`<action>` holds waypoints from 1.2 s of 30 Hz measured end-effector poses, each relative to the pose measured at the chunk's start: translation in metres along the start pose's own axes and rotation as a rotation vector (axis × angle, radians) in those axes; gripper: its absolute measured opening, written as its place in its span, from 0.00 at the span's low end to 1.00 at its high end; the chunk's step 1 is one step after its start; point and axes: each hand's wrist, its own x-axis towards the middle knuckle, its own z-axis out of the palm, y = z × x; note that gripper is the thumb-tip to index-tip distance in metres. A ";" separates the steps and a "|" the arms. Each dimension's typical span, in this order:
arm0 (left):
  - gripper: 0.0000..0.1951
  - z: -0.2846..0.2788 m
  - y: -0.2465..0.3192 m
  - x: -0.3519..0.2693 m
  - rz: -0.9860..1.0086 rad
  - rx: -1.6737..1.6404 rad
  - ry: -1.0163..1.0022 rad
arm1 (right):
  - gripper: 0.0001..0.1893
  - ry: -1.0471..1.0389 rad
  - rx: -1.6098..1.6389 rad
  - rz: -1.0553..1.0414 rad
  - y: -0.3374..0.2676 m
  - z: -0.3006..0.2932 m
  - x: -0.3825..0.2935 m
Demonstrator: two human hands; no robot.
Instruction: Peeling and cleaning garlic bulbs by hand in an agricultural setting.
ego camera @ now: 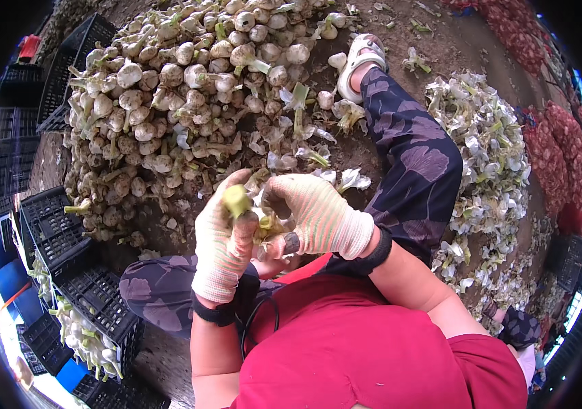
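Note:
My left hand (223, 240), in a striped knit glove, is closed around a garlic stem, and the pale green cut end (236, 200) of that stem shows between thumb and fingers. Close on its right, my right hand (307, 214) wears a matching glove with dirty fingertips. Its thumb and fingers curl at loose yellowish husk (269, 225) below the stem; whether they pinch it I cannot tell. The bulb itself is mostly hidden by the gloves. Beyond both hands lies a large heap of unpeeled garlic bulbs (168, 102), with stems still on many of them.
To the left stand black plastic crates (55, 225), one holding cleaned white garlic (83, 332). A pile of peeled husks (485, 153) lies beyond my bent leg (413, 153). Red mesh sacks (559, 153) line the far right. Another person's patterned trouser leg (521, 327) shows at lower right.

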 end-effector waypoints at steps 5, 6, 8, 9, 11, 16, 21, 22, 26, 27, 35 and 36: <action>0.45 0.008 0.009 0.005 -0.156 -0.223 -0.199 | 0.22 -0.113 0.311 0.049 0.006 0.006 -0.001; 0.46 0.008 0.011 0.005 -0.129 -0.245 -0.179 | 0.22 -0.116 0.472 0.040 0.009 0.007 -0.002; 0.48 0.007 0.015 0.005 -0.089 -0.273 -0.104 | 0.21 -0.037 0.802 0.119 0.013 0.007 -0.004; 0.49 0.006 0.018 0.002 -0.030 -0.199 -0.064 | 0.21 0.012 0.958 0.185 0.015 0.006 -0.005; 0.48 0.008 0.017 0.000 0.367 0.364 -0.014 | 0.21 0.046 1.083 0.125 0.016 0.006 -0.006; 0.39 0.016 0.010 -0.009 0.008 -0.126 0.128 | 0.22 0.042 1.113 0.056 0.019 0.007 -0.008; 0.41 0.013 0.011 -0.005 0.490 0.475 0.076 | 0.45 0.113 0.641 0.044 0.022 0.007 -0.007; 0.38 0.014 0.012 -0.004 0.523 0.451 0.075 | 0.42 0.129 0.657 0.071 0.020 0.007 -0.007; 0.42 0.010 0.016 -0.006 0.449 0.375 0.061 | 0.33 0.055 0.836 0.238 0.015 0.003 -0.012; 0.42 0.009 0.015 -0.006 0.394 0.313 0.051 | 0.31 0.058 0.855 0.176 0.015 0.005 -0.012; 0.38 0.005 0.010 -0.014 0.297 0.229 0.084 | 0.26 0.102 0.908 0.138 0.027 0.018 -0.010; 0.38 0.006 0.010 -0.014 0.318 0.250 0.091 | 0.26 0.144 0.907 0.149 0.026 0.021 -0.009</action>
